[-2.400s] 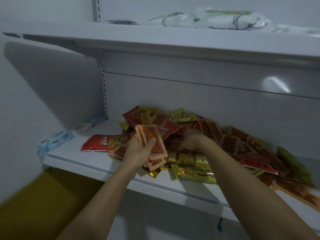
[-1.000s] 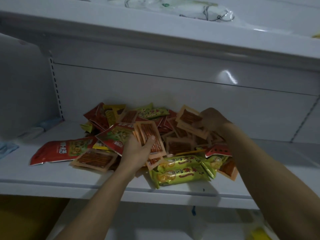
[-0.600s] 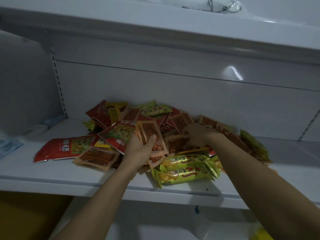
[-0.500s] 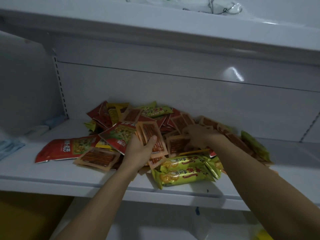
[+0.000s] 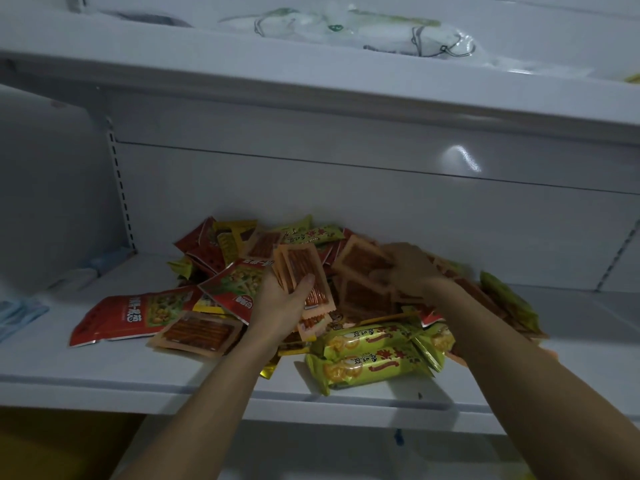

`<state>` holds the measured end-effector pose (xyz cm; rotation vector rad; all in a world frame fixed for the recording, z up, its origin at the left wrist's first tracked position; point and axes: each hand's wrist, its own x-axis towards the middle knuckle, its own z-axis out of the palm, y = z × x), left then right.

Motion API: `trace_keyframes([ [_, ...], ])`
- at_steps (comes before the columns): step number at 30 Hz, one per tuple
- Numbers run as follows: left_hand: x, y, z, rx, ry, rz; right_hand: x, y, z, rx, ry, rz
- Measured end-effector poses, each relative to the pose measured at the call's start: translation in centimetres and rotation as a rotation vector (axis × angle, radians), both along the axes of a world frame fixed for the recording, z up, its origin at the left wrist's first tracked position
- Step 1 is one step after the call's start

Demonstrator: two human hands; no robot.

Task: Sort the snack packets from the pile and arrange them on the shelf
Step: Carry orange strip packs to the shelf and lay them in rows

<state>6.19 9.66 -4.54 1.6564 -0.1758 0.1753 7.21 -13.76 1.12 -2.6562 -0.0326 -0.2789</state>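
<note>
Packet (image 5: 360, 263) has left pile (image 5: 374, 355) in right hand (image 5: 414, 268); left hand (image 5: 280, 306) grips stack (image 5: 304, 271).

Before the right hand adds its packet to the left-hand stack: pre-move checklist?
1. Grip of left hand on orange stack: ok, thumb across the front.
2. Hold of right hand on orange packet: ok, though blurred.
3. Packet matches stack: ok by colour; print cannot tell.
4. Gap between the hands free of obstacles: ok.
5. Room on shelf to set the stack down: ok, bare surface front left.
6. Margin of green packets at the front edge: not ok, close; a forearm might nudge them off.
</note>
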Motion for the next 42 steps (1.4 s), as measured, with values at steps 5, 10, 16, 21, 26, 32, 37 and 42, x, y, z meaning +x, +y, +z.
trace_keyframes([
  [5,1.0,-0.4,0.7,-0.121,-0.015,0.036,-1.4,2.2,1.7,0.723,-0.186,0.022],
  [10,1.6,-1.4,1.2,-0.267,-0.038,0.048,-1.9,5.8,0.4,1.079,-0.061,0.089],
  [16,1.3,-2.3,1.1,-0.304,-0.067,0.075,-1.9,8.2,-2.1,1.097,-0.074,-0.041],
  [21,0.3,-2.4,1.9,-0.272,-0.074,0.020,-3.3,8.2,-1.5,1.160,-0.138,-0.043],
  [26,-1.0,-3.1,3.5,-0.245,-0.073,-0.155,-5.1,6.3,-0.5,1.363,-0.242,-0.059],
  [32,-4.0,-7.6,4.3,-0.264,-0.082,-0.225,-9.7,1.0,0.4,1.407,-0.262,-0.054],
  [37,-8.0,-13.7,4.7,-0.278,-0.051,-0.320,-15.4,-4.8,-0.1,1.413,-0.365,-0.081],
  [42,-13.2,-20.4,4.1,-0.337,0.027,-0.464,-22.3,-10.3,-1.5,1.381,-0.501,-0.248],
])
